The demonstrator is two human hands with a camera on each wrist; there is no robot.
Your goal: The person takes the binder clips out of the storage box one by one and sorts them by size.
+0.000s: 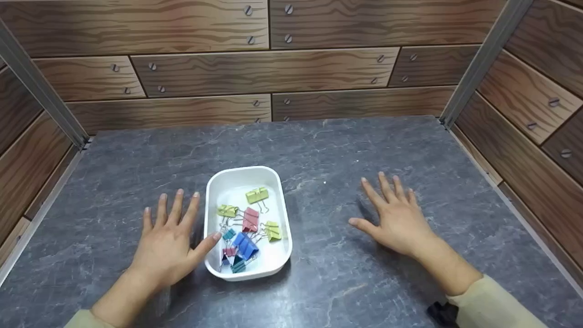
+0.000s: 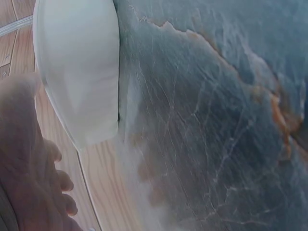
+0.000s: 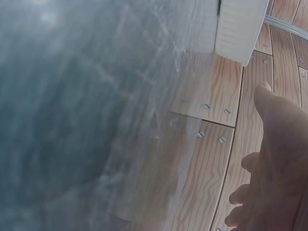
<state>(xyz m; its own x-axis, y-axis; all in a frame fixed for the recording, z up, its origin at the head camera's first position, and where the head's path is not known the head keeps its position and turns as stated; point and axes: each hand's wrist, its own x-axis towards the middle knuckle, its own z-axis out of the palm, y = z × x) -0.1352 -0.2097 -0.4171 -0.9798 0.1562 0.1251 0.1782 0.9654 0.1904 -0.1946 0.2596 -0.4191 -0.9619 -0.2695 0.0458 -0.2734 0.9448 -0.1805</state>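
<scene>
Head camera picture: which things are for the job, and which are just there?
Probably for the job:
- white tray
- binder clips inside it
- left hand, thumb at the tray's edge
- right hand, apart from the tray

Probably just there:
- gray tabletop
- wood-patterned walls
- black object by the right sleeve; I can't tell what it is

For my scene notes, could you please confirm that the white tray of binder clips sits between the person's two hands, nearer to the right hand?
Not quite: the white tray is nearer to the left hand, not the right hand, as the head view shows. It does hold binder clips and sit between the two hands.
</scene>
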